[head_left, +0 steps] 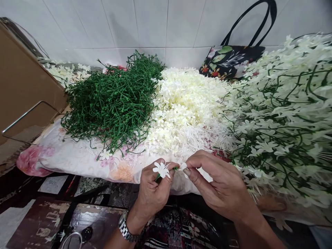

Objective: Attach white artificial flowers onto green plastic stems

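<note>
White flower (161, 169), slender-petalled and open, with a green stem (157, 176).

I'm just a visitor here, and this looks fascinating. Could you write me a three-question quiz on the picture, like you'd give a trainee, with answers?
1. Which hand has a metal watch at its wrist?
2. What lies just to the right of the heap of green stems? A) cardboard box B) white flowers C) coffee cup
3. True or false: both hands are empty.

Key:
1. The left hand.
2. B.
3. False: the left hand holds an open white flower, and the right hand pinches a small white piece.
</note>
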A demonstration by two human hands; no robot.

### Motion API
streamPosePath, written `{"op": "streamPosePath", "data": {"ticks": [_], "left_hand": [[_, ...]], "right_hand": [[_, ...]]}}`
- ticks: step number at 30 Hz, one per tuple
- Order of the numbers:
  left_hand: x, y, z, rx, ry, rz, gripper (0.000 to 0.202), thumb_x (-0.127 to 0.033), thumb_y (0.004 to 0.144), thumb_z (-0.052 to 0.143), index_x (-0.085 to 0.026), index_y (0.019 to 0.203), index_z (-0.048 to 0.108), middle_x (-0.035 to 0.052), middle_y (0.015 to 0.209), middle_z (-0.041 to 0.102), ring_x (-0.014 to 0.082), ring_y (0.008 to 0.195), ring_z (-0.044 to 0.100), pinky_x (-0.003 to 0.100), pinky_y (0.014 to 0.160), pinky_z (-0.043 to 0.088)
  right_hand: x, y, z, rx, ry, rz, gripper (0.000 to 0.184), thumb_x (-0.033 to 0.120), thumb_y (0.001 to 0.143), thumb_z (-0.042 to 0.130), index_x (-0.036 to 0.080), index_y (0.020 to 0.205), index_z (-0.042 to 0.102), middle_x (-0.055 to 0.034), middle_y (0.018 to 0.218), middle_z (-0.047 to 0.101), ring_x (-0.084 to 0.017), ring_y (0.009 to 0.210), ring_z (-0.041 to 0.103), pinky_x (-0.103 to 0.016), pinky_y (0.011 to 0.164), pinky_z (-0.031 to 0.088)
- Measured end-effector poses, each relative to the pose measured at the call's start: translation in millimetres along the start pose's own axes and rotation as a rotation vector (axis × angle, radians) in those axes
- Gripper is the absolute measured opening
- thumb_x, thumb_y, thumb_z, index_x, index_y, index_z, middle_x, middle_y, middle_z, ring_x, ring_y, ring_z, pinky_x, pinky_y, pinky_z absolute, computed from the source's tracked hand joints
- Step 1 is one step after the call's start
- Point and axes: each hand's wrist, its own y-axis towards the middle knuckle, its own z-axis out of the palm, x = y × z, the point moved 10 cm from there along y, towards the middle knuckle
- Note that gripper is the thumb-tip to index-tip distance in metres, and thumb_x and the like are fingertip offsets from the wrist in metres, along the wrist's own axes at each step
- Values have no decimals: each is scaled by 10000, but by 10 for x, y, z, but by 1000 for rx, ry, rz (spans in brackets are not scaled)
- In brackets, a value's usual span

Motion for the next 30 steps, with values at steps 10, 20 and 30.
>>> {"op": "streamPosePath", "data": {"ticks": [10, 20, 30], "left_hand": [[-71, 9, 102, 99, 143, 136, 299, -70, 761, 454, -172, 481, 483, -28, 507, 394, 95, 482, 408, 210, 461, 338], [77, 79, 85, 53, 157, -11, 313, -117, 716, 458, -190, 413, 443, -8, 434, 455, 117, 443, 448, 235, 455, 349], [76, 84, 80, 56, 165, -11, 300, -107, 705, 410, -198, 448, 286, -32, 435, 365, 88, 418, 375, 223, 431, 289]], "right_hand": [[41, 6, 118, 89, -195, -66, 162, 80, 876, 441, 137, 767, 545, -46, 683, 542, -151, 674, 517, -275, 606, 419], [-125, -37, 206, 15, -94, 9, 140, 85, 879, 435, 177, 790, 491, -17, 685, 509, -126, 645, 506, -249, 583, 433], [-171, -34, 257, 8, -57, 10, 114, 85, 872, 443, 177, 821, 487, 2, 679, 503, -109, 613, 499, -225, 553, 423]]}}
